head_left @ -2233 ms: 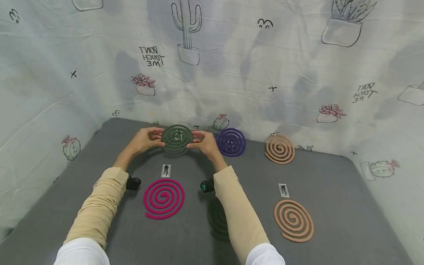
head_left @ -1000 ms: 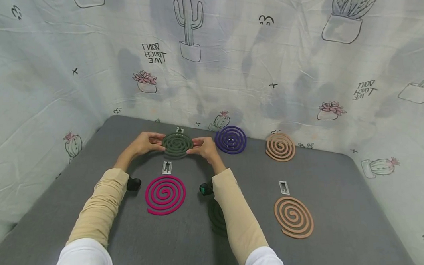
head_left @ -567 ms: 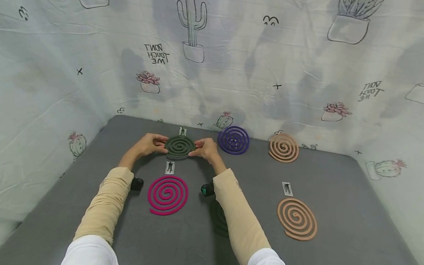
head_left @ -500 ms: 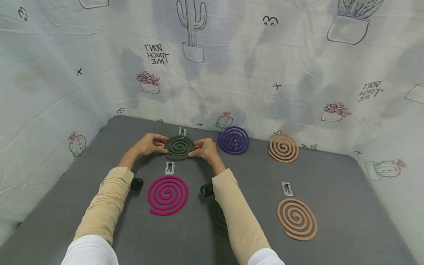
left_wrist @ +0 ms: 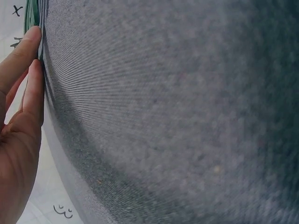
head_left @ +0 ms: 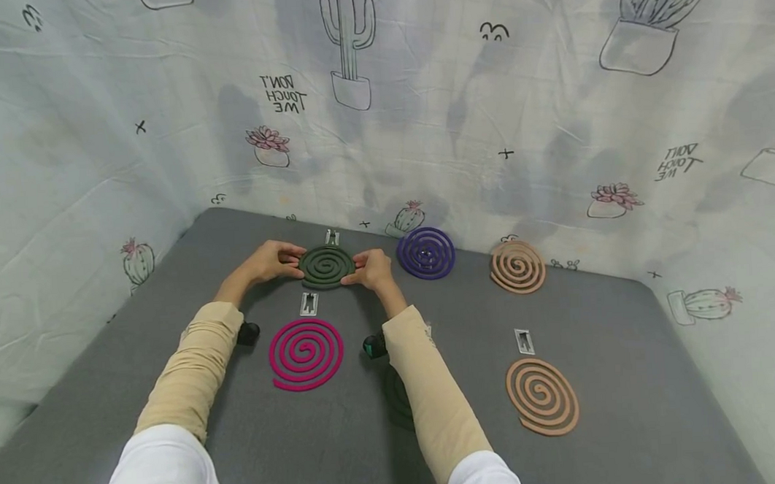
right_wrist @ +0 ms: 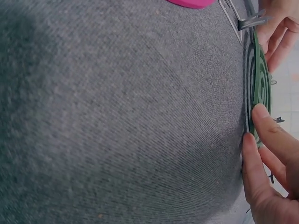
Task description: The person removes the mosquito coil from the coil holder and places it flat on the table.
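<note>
My left hand and right hand hold a dark green mosquito coil by its opposite edges, near the back of the grey surface. In the right wrist view the coil shows nearly edge-on, low over the cloth, with my right thumb and fingers at its rim. The left wrist view catches only a strip of the green coil, by my left fingertips. A small metal coil stand lies just behind the coil, and another stand lies in front of it.
A pink coil lies nearer me. A purple coil and a tan coil are along the back. At right lie another stand and a second tan coil. My right forearm partly covers another green coil.
The green coil, held by both hands throughout, has come down and slightly toward me, uncovering the stand behind it. Over the last half second the hands have barely moved.
</note>
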A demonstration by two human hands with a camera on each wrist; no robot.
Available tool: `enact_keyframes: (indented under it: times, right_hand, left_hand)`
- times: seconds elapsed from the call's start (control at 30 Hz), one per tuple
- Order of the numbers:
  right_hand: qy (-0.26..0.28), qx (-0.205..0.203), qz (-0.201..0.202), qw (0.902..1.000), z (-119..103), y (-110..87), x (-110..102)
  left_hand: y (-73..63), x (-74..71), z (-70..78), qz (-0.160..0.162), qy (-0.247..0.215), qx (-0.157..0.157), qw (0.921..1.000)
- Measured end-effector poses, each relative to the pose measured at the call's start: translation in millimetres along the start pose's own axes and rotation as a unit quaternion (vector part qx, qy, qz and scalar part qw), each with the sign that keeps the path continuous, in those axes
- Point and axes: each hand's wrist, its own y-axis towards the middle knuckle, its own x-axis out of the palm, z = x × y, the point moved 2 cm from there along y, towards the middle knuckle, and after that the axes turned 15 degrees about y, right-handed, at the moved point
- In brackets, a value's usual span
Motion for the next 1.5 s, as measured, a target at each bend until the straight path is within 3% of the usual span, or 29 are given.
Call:
enact_keyframes:
  times: [0.43,0.53,0.67,0.83,0.9,1.0,1.23,1.5]
  right_hand:
    - [-0.014,0.021,0.035,0.9991,-0.7,2.9,6.9]
    - [0.0,-0.005,0.053,0.9986,-0.8,0.1,2.1]
    - [0.068,-0.074,0.101,0.9898,-4.6,-8.4,-22.0]
    - [0.212,-0.102,0.098,0.9671,-11.2,-23.2,-71.3]
    - [0.258,-0.097,0.083,0.9577,-12.2,-28.6,-92.7]
    - [0.282,-0.097,0.06,0.9525,-11.1,-36.3,-122.1]
    - [0.259,-0.081,0.038,0.9617,18.1,-45.8,-169.2]
    - [0.218,-0.091,0.032,0.9712,54.2,-47.8,-199.6]
  left_hand:
    - [1.1,-4.1,4.7,0.004,0.062,-0.002,0.998]
    - [0.9,-4.9,7.4,0.015,0.092,0.011,0.9955]
    - [-0.5,-8.9,16.8,0.078,0.119,0.039,0.9891]
    - [-5.1,-15.3,41.7,0.162,0.066,0.064,0.9826]
    - [-4.9,-16.4,56.3,0.178,0.035,0.07,0.9809]
    - [-0.2,-15.1,78.2,0.177,-0.001,0.082,0.9808]
    - [23.5,1.9,118.1,0.126,-0.044,0.094,0.9866]
    - [50.5,36.3,144.6,0.12,-0.116,0.066,0.9838]
